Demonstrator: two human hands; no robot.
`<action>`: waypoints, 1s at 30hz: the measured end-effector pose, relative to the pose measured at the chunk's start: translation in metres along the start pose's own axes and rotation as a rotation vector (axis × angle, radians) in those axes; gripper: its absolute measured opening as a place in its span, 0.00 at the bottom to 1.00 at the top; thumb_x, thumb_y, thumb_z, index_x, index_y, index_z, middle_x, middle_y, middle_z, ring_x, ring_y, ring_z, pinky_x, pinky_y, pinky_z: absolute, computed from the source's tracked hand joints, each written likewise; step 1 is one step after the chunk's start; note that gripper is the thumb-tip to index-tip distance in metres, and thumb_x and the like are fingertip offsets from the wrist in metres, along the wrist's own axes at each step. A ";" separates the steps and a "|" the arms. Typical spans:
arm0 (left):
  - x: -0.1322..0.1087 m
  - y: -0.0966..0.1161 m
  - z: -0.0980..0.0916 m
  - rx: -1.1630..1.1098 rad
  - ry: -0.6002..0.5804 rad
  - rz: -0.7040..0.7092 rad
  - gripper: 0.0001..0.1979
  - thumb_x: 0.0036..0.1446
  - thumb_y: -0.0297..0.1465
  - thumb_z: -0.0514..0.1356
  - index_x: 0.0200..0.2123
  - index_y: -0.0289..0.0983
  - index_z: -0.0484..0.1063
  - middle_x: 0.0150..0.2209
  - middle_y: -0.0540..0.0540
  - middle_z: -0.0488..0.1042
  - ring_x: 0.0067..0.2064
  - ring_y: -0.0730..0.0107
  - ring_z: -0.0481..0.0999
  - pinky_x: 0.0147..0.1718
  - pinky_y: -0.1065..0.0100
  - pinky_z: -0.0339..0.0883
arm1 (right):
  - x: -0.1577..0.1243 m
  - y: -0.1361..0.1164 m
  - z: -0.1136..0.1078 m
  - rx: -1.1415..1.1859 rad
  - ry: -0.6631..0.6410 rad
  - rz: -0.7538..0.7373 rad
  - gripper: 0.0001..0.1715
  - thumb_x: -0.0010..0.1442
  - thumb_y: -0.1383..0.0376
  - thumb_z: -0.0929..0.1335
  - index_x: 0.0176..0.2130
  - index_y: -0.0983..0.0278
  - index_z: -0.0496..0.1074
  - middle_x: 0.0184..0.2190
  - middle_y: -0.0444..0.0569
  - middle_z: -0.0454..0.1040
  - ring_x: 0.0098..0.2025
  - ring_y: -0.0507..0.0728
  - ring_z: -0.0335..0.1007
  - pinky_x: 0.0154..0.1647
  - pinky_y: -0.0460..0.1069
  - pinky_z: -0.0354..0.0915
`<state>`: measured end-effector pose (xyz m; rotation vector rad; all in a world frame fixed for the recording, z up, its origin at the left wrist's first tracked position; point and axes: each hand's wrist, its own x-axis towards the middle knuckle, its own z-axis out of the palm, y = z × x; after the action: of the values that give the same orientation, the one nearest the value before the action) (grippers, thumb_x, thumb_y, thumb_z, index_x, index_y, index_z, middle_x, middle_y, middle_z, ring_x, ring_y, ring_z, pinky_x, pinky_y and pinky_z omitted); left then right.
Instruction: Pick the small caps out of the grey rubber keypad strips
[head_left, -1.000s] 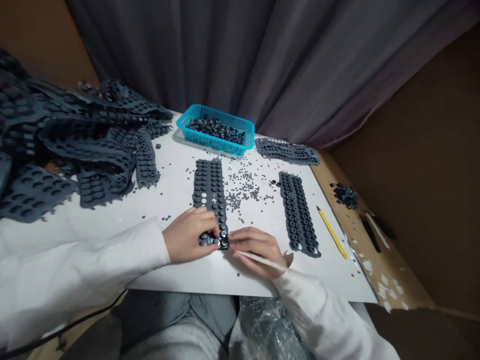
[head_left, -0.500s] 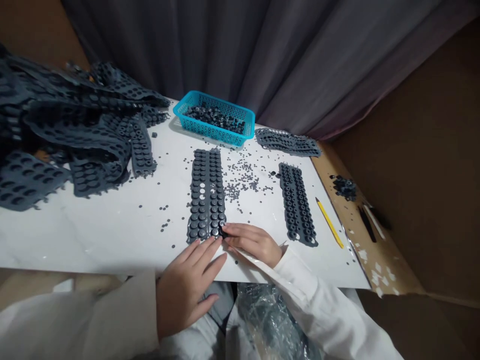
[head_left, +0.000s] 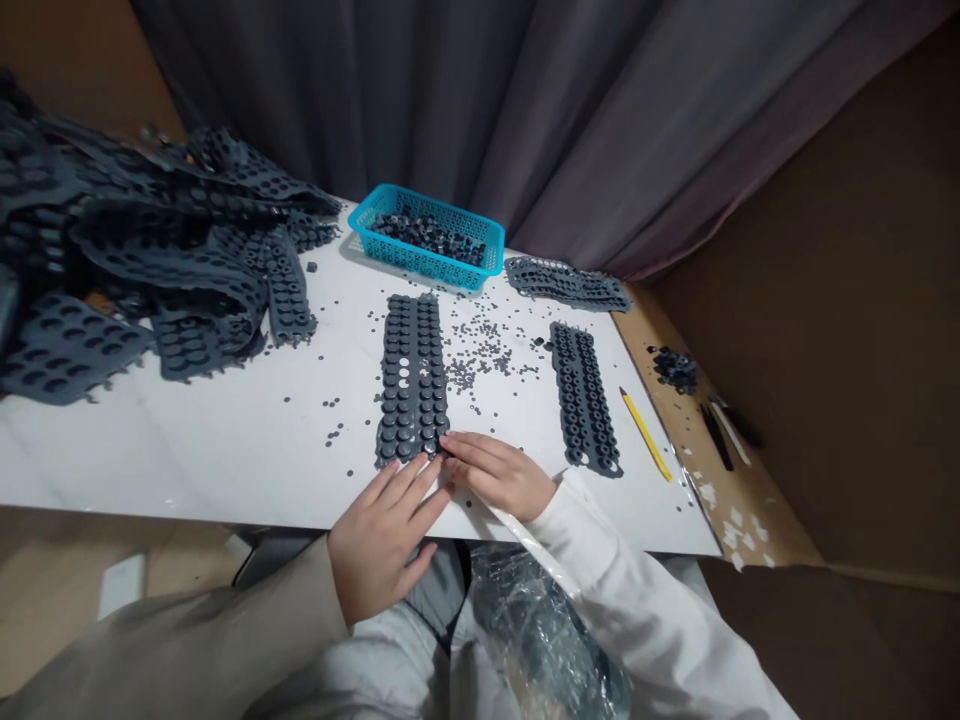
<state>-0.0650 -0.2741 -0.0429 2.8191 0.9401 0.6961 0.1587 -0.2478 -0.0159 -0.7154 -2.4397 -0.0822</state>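
A dark grey rubber strip of round buttons (head_left: pixel 411 370) lies lengthwise on the white table (head_left: pixel 225 450). My left hand (head_left: pixel 382 535) rests flat over the table's near edge, fingers spread, their tips just short of the strip's near end, holding nothing. My right hand (head_left: pixel 495 475) lies beside it with fingers stretched together, the tips touching the strip's near right corner. A thin white stick (head_left: pixel 501 522) runs under its palm toward the sleeve.
A second strip (head_left: pixel 583 400) lies to the right, a yellow pencil (head_left: pixel 643 433) beyond it. A blue basket (head_left: pixel 424 265) of small parts stands at the back, another strip (head_left: pixel 566 285) beside it. A pile of rubber sheets (head_left: pixel 150 260) fills the left. Small punched bits (head_left: pixel 480 355) are scattered mid-table.
My left hand has come off the strip's near end and drawn back to the table edge, opening flat. My right hand stays at the strip's corner. The view has shifted slightly.
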 end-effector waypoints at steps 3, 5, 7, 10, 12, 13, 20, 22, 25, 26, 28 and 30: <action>0.000 0.000 -0.003 0.010 -0.036 0.006 0.25 0.60 0.35 0.56 0.60 0.38 0.66 0.63 0.41 0.64 0.63 0.55 0.62 0.62 0.56 0.50 | -0.006 0.000 0.000 0.212 0.059 0.179 0.08 0.62 0.69 0.68 0.44 0.69 0.71 0.50 0.65 0.76 0.58 0.60 0.70 0.56 0.54 0.71; 0.001 0.001 -0.004 0.000 -0.049 -0.002 0.25 0.60 0.35 0.56 0.60 0.39 0.66 0.65 0.42 0.62 0.64 0.55 0.62 0.62 0.56 0.50 | -0.009 0.000 0.001 0.342 0.071 0.262 0.08 0.62 0.67 0.68 0.43 0.67 0.72 0.51 0.63 0.76 0.57 0.59 0.71 0.56 0.55 0.71; 0.001 0.002 -0.005 -0.020 -0.051 -0.016 0.25 0.59 0.37 0.56 0.60 0.39 0.66 0.64 0.42 0.63 0.64 0.55 0.61 0.63 0.56 0.49 | -0.010 0.001 0.001 0.397 0.041 0.274 0.08 0.62 0.67 0.68 0.43 0.66 0.72 0.51 0.63 0.76 0.57 0.59 0.72 0.57 0.55 0.70; 0.002 0.003 -0.005 -0.042 -0.040 -0.033 0.26 0.58 0.39 0.57 0.59 0.39 0.67 0.64 0.42 0.63 0.64 0.55 0.61 0.64 0.55 0.47 | -0.009 0.001 0.002 0.402 0.018 0.271 0.08 0.62 0.67 0.68 0.43 0.66 0.72 0.51 0.63 0.76 0.57 0.59 0.71 0.57 0.55 0.70; 0.002 0.003 -0.005 -0.044 -0.039 -0.036 0.25 0.59 0.37 0.57 0.59 0.39 0.67 0.64 0.43 0.62 0.64 0.55 0.61 0.63 0.56 0.48 | -0.008 0.001 0.003 0.407 0.036 0.281 0.08 0.62 0.68 0.68 0.43 0.66 0.72 0.50 0.63 0.76 0.56 0.59 0.72 0.56 0.55 0.71; 0.002 0.003 -0.004 -0.043 -0.041 -0.033 0.25 0.59 0.36 0.56 0.59 0.39 0.67 0.65 0.43 0.62 0.64 0.55 0.62 0.63 0.56 0.49 | -0.008 0.001 0.003 0.412 0.047 0.285 0.08 0.62 0.68 0.68 0.43 0.66 0.72 0.50 0.63 0.76 0.56 0.59 0.72 0.55 0.55 0.71; 0.002 0.003 -0.004 -0.050 -0.024 -0.041 0.24 0.59 0.38 0.57 0.58 0.40 0.68 0.64 0.43 0.64 0.62 0.56 0.64 0.62 0.56 0.50 | -0.011 0.001 0.004 0.432 0.060 0.309 0.08 0.62 0.68 0.69 0.43 0.66 0.72 0.49 0.61 0.77 0.55 0.58 0.73 0.55 0.55 0.71; 0.002 0.003 -0.004 -0.049 -0.027 -0.044 0.24 0.59 0.38 0.57 0.58 0.40 0.68 0.63 0.43 0.64 0.62 0.56 0.64 0.62 0.56 0.49 | -0.010 0.001 0.003 0.413 0.030 0.309 0.07 0.62 0.67 0.68 0.43 0.65 0.72 0.50 0.61 0.77 0.55 0.58 0.73 0.55 0.55 0.72; 0.001 0.003 -0.003 -0.039 -0.031 -0.057 0.24 0.59 0.38 0.57 0.58 0.40 0.68 0.63 0.44 0.65 0.62 0.56 0.64 0.61 0.56 0.50 | -0.007 0.001 0.001 0.374 0.013 0.303 0.07 0.63 0.66 0.67 0.42 0.65 0.72 0.49 0.61 0.77 0.55 0.58 0.73 0.54 0.54 0.72; 0.001 0.003 -0.003 -0.035 -0.034 -0.052 0.24 0.59 0.38 0.57 0.58 0.40 0.68 0.63 0.43 0.65 0.62 0.56 0.64 0.61 0.56 0.50 | -0.006 0.001 0.001 0.355 0.013 0.292 0.07 0.63 0.66 0.67 0.42 0.66 0.72 0.49 0.61 0.77 0.54 0.58 0.73 0.54 0.54 0.72; 0.001 0.003 -0.003 -0.024 -0.039 -0.039 0.24 0.59 0.39 0.57 0.59 0.40 0.68 0.63 0.43 0.65 0.62 0.56 0.64 0.61 0.56 0.50 | -0.004 0.001 0.002 0.290 0.007 0.245 0.07 0.63 0.67 0.67 0.42 0.66 0.72 0.48 0.61 0.78 0.54 0.58 0.74 0.54 0.53 0.73; 0.001 0.002 -0.003 -0.014 -0.040 -0.026 0.25 0.59 0.39 0.57 0.59 0.40 0.68 0.63 0.42 0.65 0.62 0.55 0.64 0.61 0.56 0.51 | -0.004 0.001 0.002 0.187 -0.016 0.176 0.07 0.64 0.68 0.67 0.43 0.67 0.72 0.48 0.61 0.78 0.54 0.58 0.73 0.54 0.53 0.73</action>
<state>-0.0645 -0.2750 -0.0392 2.7925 0.9603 0.6378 0.1606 -0.2478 -0.0201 -0.8437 -2.3488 0.2190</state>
